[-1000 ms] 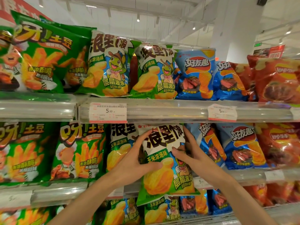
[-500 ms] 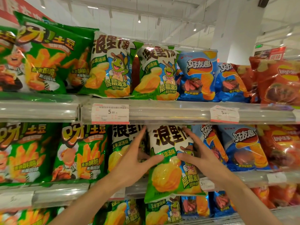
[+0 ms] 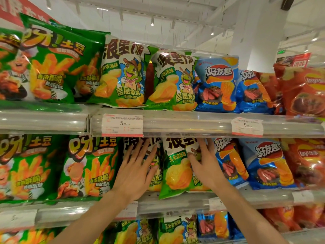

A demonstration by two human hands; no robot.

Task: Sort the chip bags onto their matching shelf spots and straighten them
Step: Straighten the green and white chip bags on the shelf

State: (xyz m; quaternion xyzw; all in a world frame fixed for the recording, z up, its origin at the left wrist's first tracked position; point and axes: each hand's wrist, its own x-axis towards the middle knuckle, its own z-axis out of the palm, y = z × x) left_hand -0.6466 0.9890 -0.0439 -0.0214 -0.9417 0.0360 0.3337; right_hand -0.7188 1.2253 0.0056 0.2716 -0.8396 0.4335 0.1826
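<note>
A green-and-white corn-flavour chip bag (image 3: 177,171) stands upright on the middle shelf (image 3: 177,199), its bottom edge just over the shelf lip. My right hand (image 3: 204,164) lies flat on its right half, fingers straight. My left hand (image 3: 136,171) presses with spread fingers on the matching bag (image 3: 154,166) beside it on the left, which it mostly hides. Blue steak-flavour bags (image 3: 228,162) stand directly to the right.
Dark green fry-snack bags (image 3: 88,166) fill the left of the middle shelf, red bags (image 3: 306,161) the far right. The upper shelf (image 3: 193,122) carries the same row of brands, with price tags (image 3: 122,125) on its rail. More bags sit on the shelf below.
The corn bag, held out in front of the shelf in both hands, has been pushed back onto it. My left hand let go of it and moved onto the neighbouring bag; both hands now lie flat.
</note>
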